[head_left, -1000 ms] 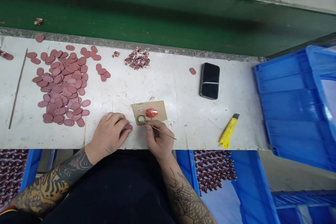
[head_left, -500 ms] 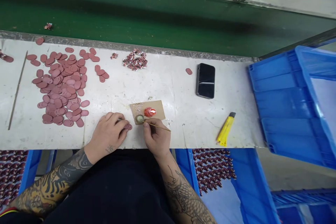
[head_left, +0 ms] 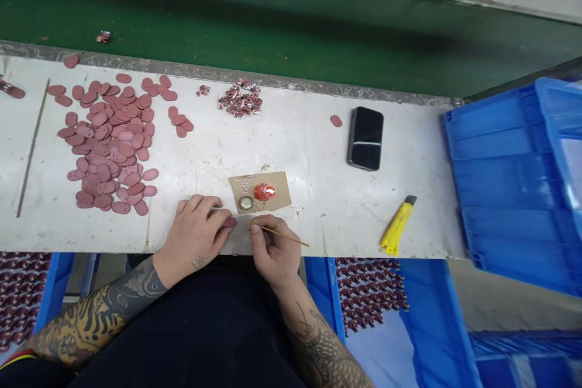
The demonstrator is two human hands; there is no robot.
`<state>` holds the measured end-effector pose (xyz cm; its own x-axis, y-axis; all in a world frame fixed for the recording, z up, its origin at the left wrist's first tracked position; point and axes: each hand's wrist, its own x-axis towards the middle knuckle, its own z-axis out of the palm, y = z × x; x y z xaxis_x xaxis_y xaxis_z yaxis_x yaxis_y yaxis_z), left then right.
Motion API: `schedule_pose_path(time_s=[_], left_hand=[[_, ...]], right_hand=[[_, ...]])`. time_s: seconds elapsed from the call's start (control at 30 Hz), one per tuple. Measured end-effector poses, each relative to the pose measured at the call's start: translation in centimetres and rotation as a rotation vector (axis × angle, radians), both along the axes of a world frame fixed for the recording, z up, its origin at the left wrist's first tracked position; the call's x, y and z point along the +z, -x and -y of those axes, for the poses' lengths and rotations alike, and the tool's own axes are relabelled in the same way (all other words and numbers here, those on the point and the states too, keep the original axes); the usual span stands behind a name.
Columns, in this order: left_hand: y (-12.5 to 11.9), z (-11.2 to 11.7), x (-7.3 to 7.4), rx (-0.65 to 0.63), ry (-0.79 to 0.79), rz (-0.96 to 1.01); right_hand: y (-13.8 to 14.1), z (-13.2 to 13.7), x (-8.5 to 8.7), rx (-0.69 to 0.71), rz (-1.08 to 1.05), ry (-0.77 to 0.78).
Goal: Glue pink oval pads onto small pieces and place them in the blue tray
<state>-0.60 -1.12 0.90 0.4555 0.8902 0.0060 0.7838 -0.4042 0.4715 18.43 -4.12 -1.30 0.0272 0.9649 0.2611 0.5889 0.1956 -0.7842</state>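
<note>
Between its thumb and fingers, my left hand (head_left: 196, 231) pinches a reddish oval disc (head_left: 230, 222) just above the table's front part. My right hand (head_left: 275, 250) grips a thin wooden stick (head_left: 284, 235), its tip pointing left toward the disc, a small gap between them. Just beyond the hands lies a piece of brown cardboard (head_left: 282, 191). On it are a bottle cap (head_left: 246, 203), a glossy red-orange piece (head_left: 265, 192) and several tiny shiny bits. A large spread of loose oval discs (head_left: 109, 145) covers the table to the left.
Small reddish-brown pieces (head_left: 240, 99) are heaped near the back edge. A black phone (head_left: 366, 138), a lone oval disc (head_left: 336, 121) and a yellow utility knife (head_left: 398, 227) lie on the right. Blue crates (head_left: 504, 182) stand at the right end. A long thin rod (head_left: 33, 148) lies at left.
My right hand has drawn the stick's tip away from the bottle cap, down and toward the disc in my left hand. The whole view has shifted slightly.
</note>
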Motion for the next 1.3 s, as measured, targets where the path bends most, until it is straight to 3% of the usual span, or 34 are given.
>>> schedule_pose_path(time_s=[1.03, 1.3], left_hand=[[-0.2, -0.3, -0.5, 0.031, -0.009, -0.007], [-0.2, -0.4, -0.5, 0.031, 0.011, 0.007]], right_hand=[[1.5, -0.4, -0.8, 0.094, 0.135, 0.018], [-0.9, -0.4, -1.3, -0.162, -0.116, 0.062]])
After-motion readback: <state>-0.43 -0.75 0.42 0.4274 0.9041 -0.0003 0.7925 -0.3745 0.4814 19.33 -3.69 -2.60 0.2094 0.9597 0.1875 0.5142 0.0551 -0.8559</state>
